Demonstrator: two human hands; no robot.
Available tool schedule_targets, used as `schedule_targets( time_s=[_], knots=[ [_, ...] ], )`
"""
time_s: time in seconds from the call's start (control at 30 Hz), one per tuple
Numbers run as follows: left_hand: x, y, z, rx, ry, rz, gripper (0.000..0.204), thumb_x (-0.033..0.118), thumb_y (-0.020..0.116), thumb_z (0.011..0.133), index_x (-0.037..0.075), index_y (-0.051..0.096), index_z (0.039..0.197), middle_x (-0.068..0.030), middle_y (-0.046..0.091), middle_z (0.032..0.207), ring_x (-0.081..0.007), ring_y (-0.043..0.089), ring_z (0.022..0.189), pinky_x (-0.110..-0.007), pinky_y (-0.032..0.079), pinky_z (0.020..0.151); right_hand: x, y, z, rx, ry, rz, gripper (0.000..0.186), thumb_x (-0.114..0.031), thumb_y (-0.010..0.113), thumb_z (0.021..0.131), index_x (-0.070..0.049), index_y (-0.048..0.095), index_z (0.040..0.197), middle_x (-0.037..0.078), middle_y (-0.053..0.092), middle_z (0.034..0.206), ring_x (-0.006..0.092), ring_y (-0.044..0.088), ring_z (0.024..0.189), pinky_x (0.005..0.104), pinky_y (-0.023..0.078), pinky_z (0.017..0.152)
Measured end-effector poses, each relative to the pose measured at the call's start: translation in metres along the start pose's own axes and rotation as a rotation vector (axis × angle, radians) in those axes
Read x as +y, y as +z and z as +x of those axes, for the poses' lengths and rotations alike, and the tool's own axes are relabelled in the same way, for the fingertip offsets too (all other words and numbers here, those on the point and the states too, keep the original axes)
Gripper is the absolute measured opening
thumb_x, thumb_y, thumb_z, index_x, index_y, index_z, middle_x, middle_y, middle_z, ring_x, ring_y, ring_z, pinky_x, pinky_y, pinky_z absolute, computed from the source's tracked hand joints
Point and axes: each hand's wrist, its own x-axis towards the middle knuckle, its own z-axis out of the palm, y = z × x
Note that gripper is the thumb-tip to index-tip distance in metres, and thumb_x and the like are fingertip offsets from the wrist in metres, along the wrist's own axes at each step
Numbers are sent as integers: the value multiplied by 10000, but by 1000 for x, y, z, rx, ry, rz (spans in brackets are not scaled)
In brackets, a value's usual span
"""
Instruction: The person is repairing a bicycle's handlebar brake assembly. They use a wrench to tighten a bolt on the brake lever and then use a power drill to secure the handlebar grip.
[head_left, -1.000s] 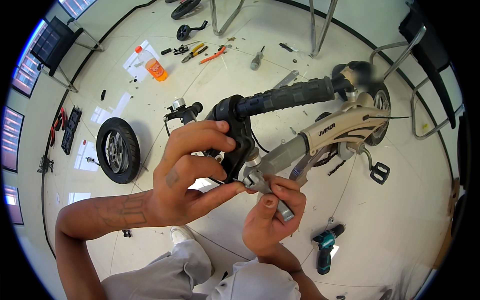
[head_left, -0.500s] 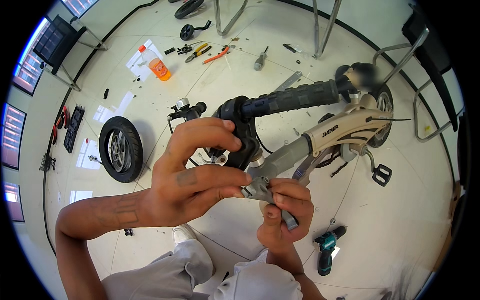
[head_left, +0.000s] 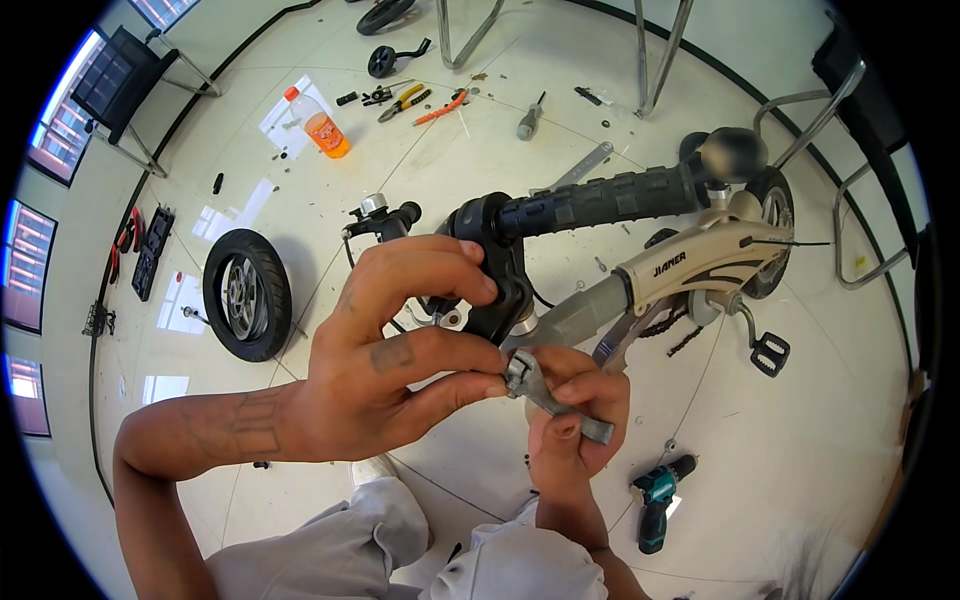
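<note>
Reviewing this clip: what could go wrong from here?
The small grey metal part, held in the right hand with the left hand's fingertips at its end, might slip and drop to the floor.
The left hand's upper fingers overlap the black bracket; they could get knocked if it swings.
The drill lying on the floor might be a trip hazard.

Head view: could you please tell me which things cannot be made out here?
All in the head view:
Whatever the left hand may pinch at the grey metal lever: hidden by its fingers.
Part of the lever's underside: hidden by the right hand.
The dark rounded part beyond the black grip: blurred.
The upper tyre's full outline: cut by the top edge.
Small floor bits: too small to identify.
</note>
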Motion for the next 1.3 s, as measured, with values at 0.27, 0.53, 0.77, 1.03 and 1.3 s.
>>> schedule_targets(
  time_s=[0.27,0.53,0.77,1.03,1.3],
  knots=[
    [0,-4,-4,-5,-21,-24,257,134,873,687,82,727,892,-124,572,1182,-340,553,1173,-449,473,957,-2,9,-10,19,-11,-50,236,-174,584,1005,-11,450,1113,317,541,1265,328,638,1111,419,543,927],
    [0,-6,-5,-16,-42,-50,250,153,871,697,76,726,886,-129,572,1179,-341,552,1172,-450,471,960,0,11,-11,28,-65,-123,200,-139,588,996,-7,472,1093,308,559,1247,352,641,1118,429,544,934],
    [-5,-9,-6,-48,122,118,260,206,860,717,77,715,889,-145,563,1178,-349,556,1155,-450,472,941,3,12,-9,14,-120,-144,192,-99,600,976,-16,500,1117,264,587,1232,395,632,1125,447,536,935],
    [-10,-11,-7,-77,210,224,355,289,851,743,85,646,949,-163,543,1159,-361,551,1149,-454,484,909,-2,14,-6,-12,-112,-234,206,-17,577,937,-18,483,1121,251,581,1248,370,638,1084,438,526,929],
    [-12,-18,-3,-93,299,275,407,297,867,720,72,641,972,-157,574,1127,-354,592,1094,-414,508,837,-23,10,2,-83,-133,-473,296,16,616,877,-28,465,1128,245,626,1170,327,658,1003,400,539,876]
  ],
)
